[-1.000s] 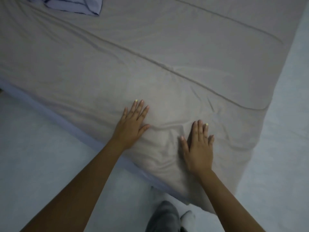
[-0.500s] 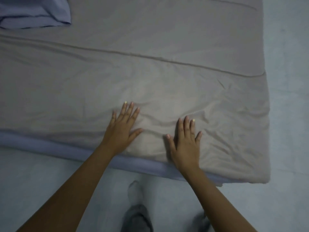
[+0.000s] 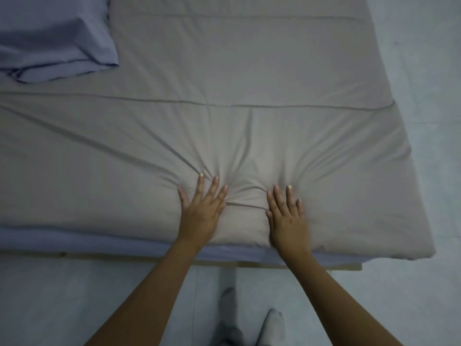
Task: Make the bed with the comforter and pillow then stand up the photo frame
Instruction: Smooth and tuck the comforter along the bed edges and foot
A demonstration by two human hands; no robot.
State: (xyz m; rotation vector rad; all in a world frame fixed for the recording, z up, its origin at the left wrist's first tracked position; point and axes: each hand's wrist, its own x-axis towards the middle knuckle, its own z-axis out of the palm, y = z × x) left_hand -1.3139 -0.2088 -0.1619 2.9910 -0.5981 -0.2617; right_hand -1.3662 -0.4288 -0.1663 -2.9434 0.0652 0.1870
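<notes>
A beige comforter (image 3: 249,71) lies spread over the bed and reaches its right and near edges. A blue-grey pillow (image 3: 52,38) rests on it at the far left. My left hand (image 3: 202,206) and my right hand (image 3: 287,216) lie flat, palms down, fingers spread, side by side near the comforter's near edge. Creases in the fabric fan out from between them. Neither hand holds anything. No photo frame is in view.
A blue sheet (image 3: 87,243) shows under the comforter along the near side of the bed, above a pale wooden bed base (image 3: 287,264). Light floor (image 3: 424,58) runs along the right and near sides. My socked feet (image 3: 272,323) stand close to the bed.
Both hands have drawn closer together on the comforter, bunching fresh creases between them. My view has swung left, so the pillow shows more fully and the bed's edge lies level.
</notes>
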